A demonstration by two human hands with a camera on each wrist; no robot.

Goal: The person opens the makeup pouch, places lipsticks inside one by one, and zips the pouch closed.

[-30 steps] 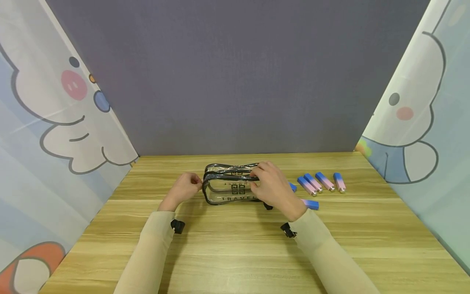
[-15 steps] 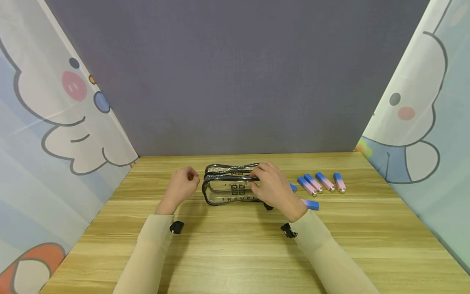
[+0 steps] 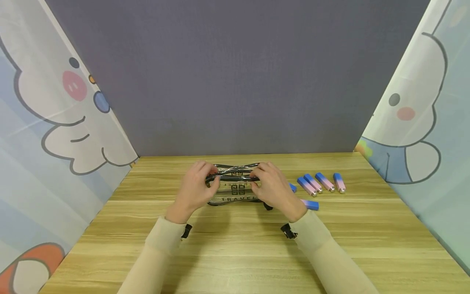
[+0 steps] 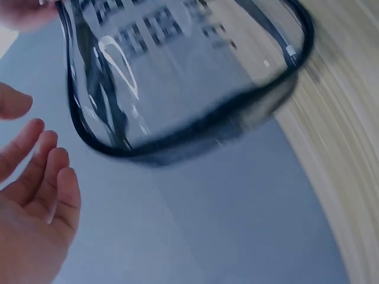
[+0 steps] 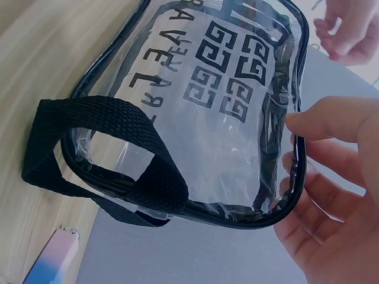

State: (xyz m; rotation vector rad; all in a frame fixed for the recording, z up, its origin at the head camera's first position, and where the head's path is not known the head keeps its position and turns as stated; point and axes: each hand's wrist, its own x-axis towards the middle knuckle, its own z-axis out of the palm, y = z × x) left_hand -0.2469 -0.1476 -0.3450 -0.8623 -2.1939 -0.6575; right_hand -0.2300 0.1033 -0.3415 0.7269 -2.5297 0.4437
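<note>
A clear zip pouch (image 3: 238, 190) with black piping and the print TRAVEL stands on the wooden table between the hands. At its right end my right hand (image 3: 273, 185) pinches the upper edge, thumb (image 5: 323, 118) on the near face and fingers behind. A black strap loop (image 5: 112, 112) hangs from that end. My left hand (image 3: 194, 185) overlaps the pouch's upper left corner in the head view. In the left wrist view, the left hand's fingers (image 4: 66, 192) are loosely bent beside the pouch, with space between them and thumb. Nothing shows inside the pouch.
Several small blue-to-pink tubes (image 3: 324, 181) with shiny ends lie right of the pouch. One tube (image 3: 311, 204) lies sideways nearer the front, partly hidden by the right hand. A grey panel (image 3: 235, 81) rises behind the table (image 3: 235, 253), with cartoon-printed curtains (image 3: 404, 102) at both sides.
My left hand draws away from the pouch's left end, then comes back rightward over its upper left corner. The right hand keeps its grip in place, and the tubes stay put.
</note>
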